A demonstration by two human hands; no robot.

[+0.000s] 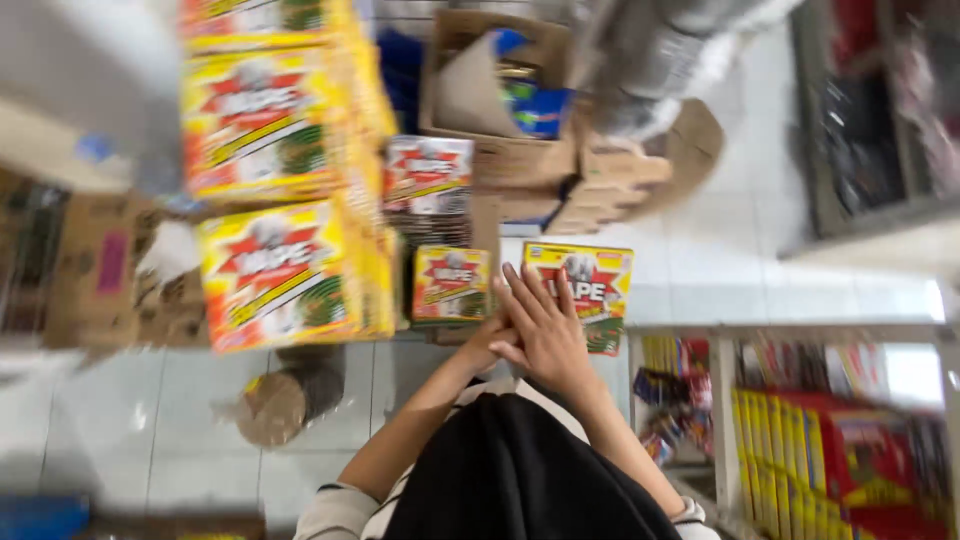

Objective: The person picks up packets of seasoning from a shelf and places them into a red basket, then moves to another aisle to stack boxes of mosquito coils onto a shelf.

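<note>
Both hands are meeting, right hand [545, 325] lying flat over left hand [492, 340], touching a yellow box [590, 280] beside a smaller yellow box [451, 283].

A pale tiled floor [190, 420] carries an open brown cardboard carton [500, 150] holding blue packs. Beside it stands a stack of yellow-and-red boxes [280, 170]. A plastic-wrapped brown roll [285, 400] lies on the tiles near the stack. At the right, a white shelf [725, 420] holds yellow and red packets [830, 460].
</note>
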